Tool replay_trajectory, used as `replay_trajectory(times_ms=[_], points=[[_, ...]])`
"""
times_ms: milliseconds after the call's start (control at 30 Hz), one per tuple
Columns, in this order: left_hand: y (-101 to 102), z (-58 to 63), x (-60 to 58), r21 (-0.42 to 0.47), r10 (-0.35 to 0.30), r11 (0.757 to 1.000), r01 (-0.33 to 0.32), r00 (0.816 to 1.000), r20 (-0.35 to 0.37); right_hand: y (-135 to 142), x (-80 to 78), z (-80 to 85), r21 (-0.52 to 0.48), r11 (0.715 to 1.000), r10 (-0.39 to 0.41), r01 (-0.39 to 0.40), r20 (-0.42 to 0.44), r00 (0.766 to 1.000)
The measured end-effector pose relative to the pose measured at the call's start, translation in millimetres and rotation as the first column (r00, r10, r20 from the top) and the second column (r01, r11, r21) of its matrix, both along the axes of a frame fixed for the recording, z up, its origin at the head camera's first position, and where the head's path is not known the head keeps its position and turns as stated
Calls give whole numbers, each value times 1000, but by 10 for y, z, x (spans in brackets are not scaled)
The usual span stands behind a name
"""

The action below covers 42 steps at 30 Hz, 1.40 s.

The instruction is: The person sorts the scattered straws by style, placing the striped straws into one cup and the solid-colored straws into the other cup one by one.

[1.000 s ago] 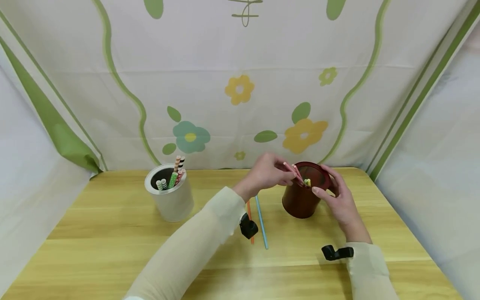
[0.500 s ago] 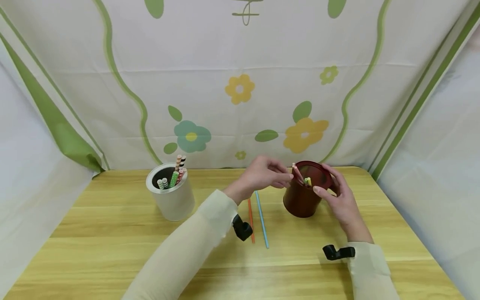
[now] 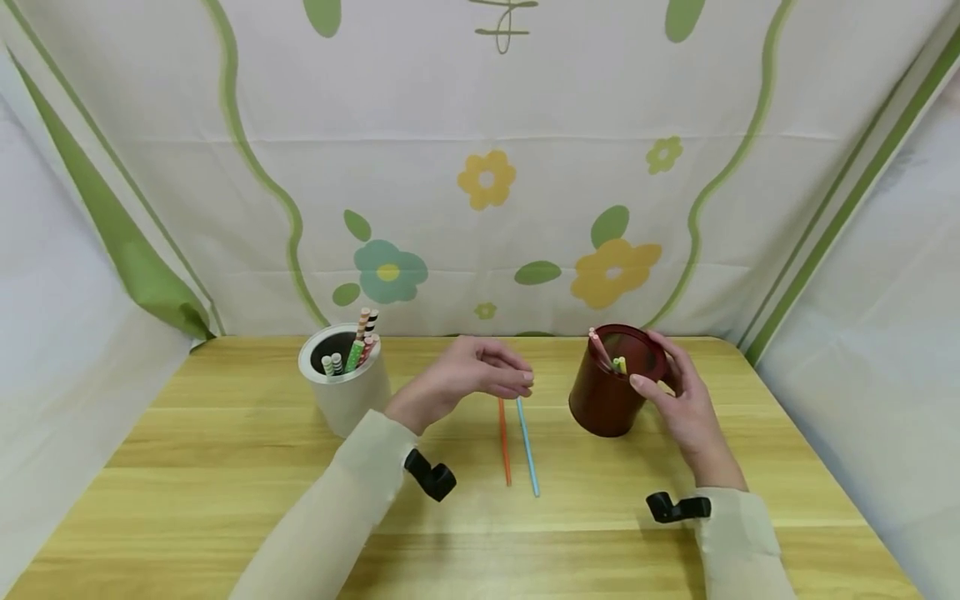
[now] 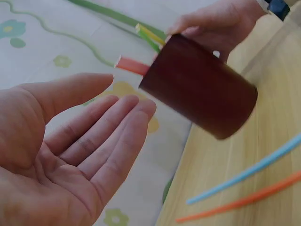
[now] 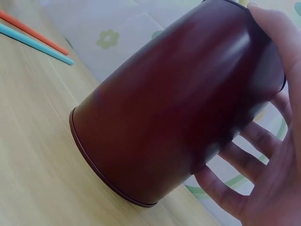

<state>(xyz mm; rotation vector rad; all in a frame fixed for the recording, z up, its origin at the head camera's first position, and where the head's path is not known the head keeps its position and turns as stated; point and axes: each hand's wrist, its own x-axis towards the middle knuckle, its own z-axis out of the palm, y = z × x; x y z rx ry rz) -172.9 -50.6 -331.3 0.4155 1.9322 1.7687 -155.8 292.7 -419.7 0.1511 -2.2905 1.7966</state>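
My left hand (image 3: 467,373) hangs over the table between the two canisters. In the left wrist view its fingers are relaxed and the palm holds nothing. My right hand (image 3: 688,408) grips the rim and side of a dark red canister (image 3: 604,403), thumb on the near side. Pink straws (image 3: 599,345) lean against the canister's left rim inside. Shorter green and yellow straw ends (image 4: 149,36) show beside them. An orange straw (image 3: 505,450) and a blue straw (image 3: 529,454) lie on the table below my left hand, their far ends near it.
A white canister (image 3: 347,407) at the left holds several patterned paper straws (image 3: 357,350), striped and dotted. Behind the wooden table (image 3: 585,533) hangs a floral cloth (image 3: 420,167), with white cloth walls on both sides.
My left hand has let go of the pink straws, which now stay in the dark red canister, and has drawn back to the left. The right hand keeps its grip on the canister.
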Motion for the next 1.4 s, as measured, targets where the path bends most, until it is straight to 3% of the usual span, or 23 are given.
replay_trajectory(times_ms=[200, 467, 800, 1067, 1200, 1400], points=[[-118, -199, 20, -42, 85, 996, -84, 996, 26, 25, -28, 1, -15, 1000, 11, -11, 10, 1000], [-198, -589, 31, -112, 211, 973, -204, 976, 57, 42, -18, -4, -4, 1000, 3, -3, 25, 1000], [-134, -915, -34, -77, 289, 956, -282, 951, 107, 51, -18, 16, -15, 1000, 2, -2, 30, 1000], [-198, -1006, -97, 32, 357, 928, -370, 914, 194, -18, -84, 64, 11, 1000, 14, -14, 42, 999], [-148, -1037, -109, 37, 348, 931, -364, 913, 212, 26, -29, 24, -11, 1000, -9, 9, 47, 999], [-48, -1055, -166, -22, 445, 893, -450, 874, 195, 33, -10, 4, -20, 1000, 15, -14, 34, 999]])
